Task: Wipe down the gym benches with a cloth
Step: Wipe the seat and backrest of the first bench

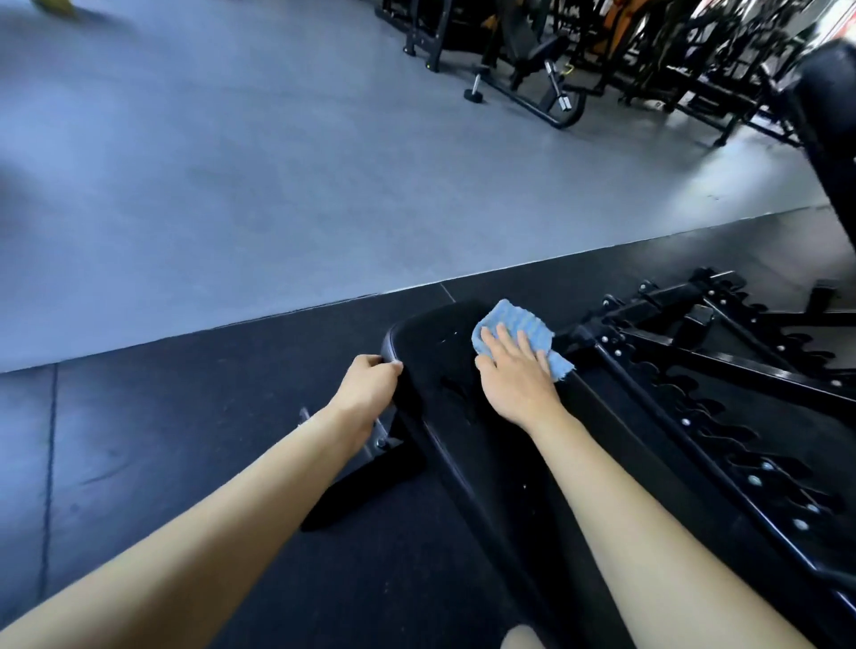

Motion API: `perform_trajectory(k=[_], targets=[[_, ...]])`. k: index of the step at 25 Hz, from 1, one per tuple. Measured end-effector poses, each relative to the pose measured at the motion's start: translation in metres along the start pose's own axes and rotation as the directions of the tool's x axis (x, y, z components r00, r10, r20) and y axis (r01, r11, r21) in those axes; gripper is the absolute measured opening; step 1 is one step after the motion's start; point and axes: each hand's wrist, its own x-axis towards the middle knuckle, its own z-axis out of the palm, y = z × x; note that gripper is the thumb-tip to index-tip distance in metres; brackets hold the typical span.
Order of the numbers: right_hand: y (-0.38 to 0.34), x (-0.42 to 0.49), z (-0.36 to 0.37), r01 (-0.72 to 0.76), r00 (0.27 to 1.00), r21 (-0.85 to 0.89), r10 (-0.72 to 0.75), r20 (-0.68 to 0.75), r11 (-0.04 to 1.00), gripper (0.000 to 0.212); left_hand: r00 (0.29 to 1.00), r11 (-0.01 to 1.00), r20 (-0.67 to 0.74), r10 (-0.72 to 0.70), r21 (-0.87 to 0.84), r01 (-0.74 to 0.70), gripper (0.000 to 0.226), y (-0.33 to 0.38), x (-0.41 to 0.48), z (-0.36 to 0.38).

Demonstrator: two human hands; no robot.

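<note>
Black rack (722, 370) flanks bench (431, 343) beside cloth (514, 331).

Blue cloth (519, 324) partly under right hand (514, 375); blurred yellow object (55, 5) at top edge.

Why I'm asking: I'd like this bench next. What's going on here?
A person is wiping the black bench with a blue cloth. The right hand lies flat on the cloth with straight fingers, pressing it onto the pad near its far end. The left hand grips the pad's left edge and steadies it. A black metal rack sits just to the right of the bench.
</note>
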Motion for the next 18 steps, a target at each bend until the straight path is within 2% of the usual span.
perform_trajectory(k=[2, 4, 7, 9, 11, 13, 15, 18], targets=[[0.000, -0.035, 0.005, 0.130, 0.991, 0.025, -0.131, 0.012, 0.991, 0.055, 0.999, 1.000, 0.030, 0.012, -0.017, -0.012, 0.031, 0.001, -0.008, 0.000], [0.012, -0.046, -0.001, 0.174, 0.985, 0.055, -0.175, 0.012, 0.983, 0.052, 0.999, 1.000, 0.047, 0.011, -0.025, -0.010, 0.033, -0.002, -0.005, -0.002], [0.015, -0.004, -0.004, 0.026, 1.000, 0.058, -0.027, 0.005, 0.998, 0.053, 0.999, 0.999, 0.043, 0.033, 0.005, -0.033, 0.028, -0.004, -0.007, -0.004], [-0.003, 0.017, -0.002, -0.055, 0.998, 0.035, 0.056, -0.007, 0.998, 0.055, 0.998, 0.996, 0.048, 0.030, 0.079, -0.034, 0.052, -0.003, -0.003, -0.007], [-0.018, 0.012, 0.003, 0.019, 1.000, 0.028, -0.019, -0.010, 0.999, 0.054, 0.996, 0.992, 0.089, 0.025, 0.121, -0.036, 0.074, -0.004, 0.007, -0.010], [-0.016, -0.008, 0.010, 0.170, 0.985, 0.056, -0.168, -0.028, 0.984, 0.051, 0.996, 0.989, 0.086, 0.023, 0.141, -0.035, 0.077, -0.008, 0.018, -0.013], [-0.002, -0.009, 0.005, 0.223, 0.974, 0.061, -0.221, -0.051, 0.973, 0.049, 0.996, 0.988, 0.085, 0.008, 0.156, -0.022, 0.072, -0.005, 0.013, -0.016], [0.006, 0.028, -0.002, 0.022, 0.998, 0.059, -0.018, -0.068, 0.998, 0.051, 0.990, 0.981, 0.140, 0.004, 0.191, -0.031, 0.065, -0.007, 0.018, -0.023]])
